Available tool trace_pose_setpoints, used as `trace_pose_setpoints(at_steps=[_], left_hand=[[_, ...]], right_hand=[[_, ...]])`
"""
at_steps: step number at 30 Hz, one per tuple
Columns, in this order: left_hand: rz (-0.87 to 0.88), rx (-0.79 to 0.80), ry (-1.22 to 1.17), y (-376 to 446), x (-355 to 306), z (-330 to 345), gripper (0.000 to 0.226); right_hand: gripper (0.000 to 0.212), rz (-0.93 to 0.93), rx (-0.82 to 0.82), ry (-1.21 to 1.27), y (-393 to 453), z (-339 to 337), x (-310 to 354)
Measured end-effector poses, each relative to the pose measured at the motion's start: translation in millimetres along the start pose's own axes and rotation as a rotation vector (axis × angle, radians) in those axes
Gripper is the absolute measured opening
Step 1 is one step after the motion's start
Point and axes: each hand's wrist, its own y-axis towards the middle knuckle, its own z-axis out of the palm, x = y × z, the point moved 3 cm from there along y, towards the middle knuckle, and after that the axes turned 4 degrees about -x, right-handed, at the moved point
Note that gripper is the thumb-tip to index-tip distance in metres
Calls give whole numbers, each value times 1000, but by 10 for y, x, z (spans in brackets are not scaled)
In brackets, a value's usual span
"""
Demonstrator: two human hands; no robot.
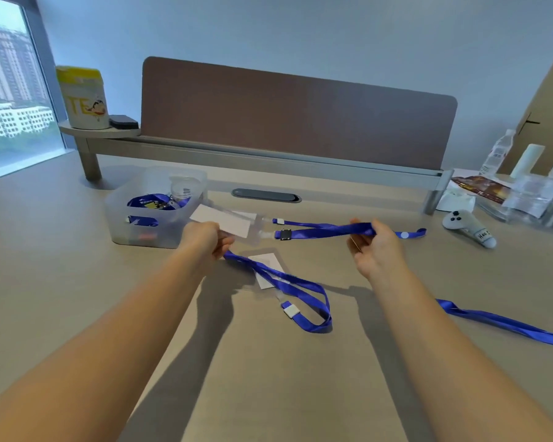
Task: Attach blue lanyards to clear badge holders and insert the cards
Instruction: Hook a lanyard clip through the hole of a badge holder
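Pinching the carded badge holder [233, 223] in the left hand [205, 239] above mid-surface, right hand [375, 247] grasping its blue lanyard [329, 230] taut, likely to steady the clip joint.

- beige table [77, 282] – carries everything here
- translucent bin [141, 224] at back left, blue lanyards inside
- clear badge holder [270, 269] with white card, flat at centre – a blue lanyard [304, 291] looped over it
- second lanyard [505, 323] trailing off the right edge
- white controller [466, 226] at right
- clear packets [537, 199] and water bottle [497, 153], far right
- divider screen rail [268, 157] on legs at the back
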Motion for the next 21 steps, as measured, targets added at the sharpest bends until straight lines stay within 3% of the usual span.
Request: trace_pose_setpoints(at_steps=[4, 6, 11, 15, 18, 21], left_hand=[[98, -80, 158, 352, -37, 73, 17], [73, -125, 151, 479, -80, 122, 28], [-124, -165, -187, 650, -81, 305, 17], [-153, -112, -307, 770, 10, 471, 33], [-188, -120, -313, 862, 47, 524, 34], [-215, -144, -250, 961, 101, 486, 38]], right_hand=[[22, -48, -132, -237, 262, -91, 171], [31, -78, -170, -302, 438, -118, 285], [34, -230, -212, -247, 756, -94, 587], [34, -369, -245, -223, 998, -68, 681], [34, -286, -282, -272, 1258, -160, 531], [22, -84, -322, -277, 1420, -269, 312]])
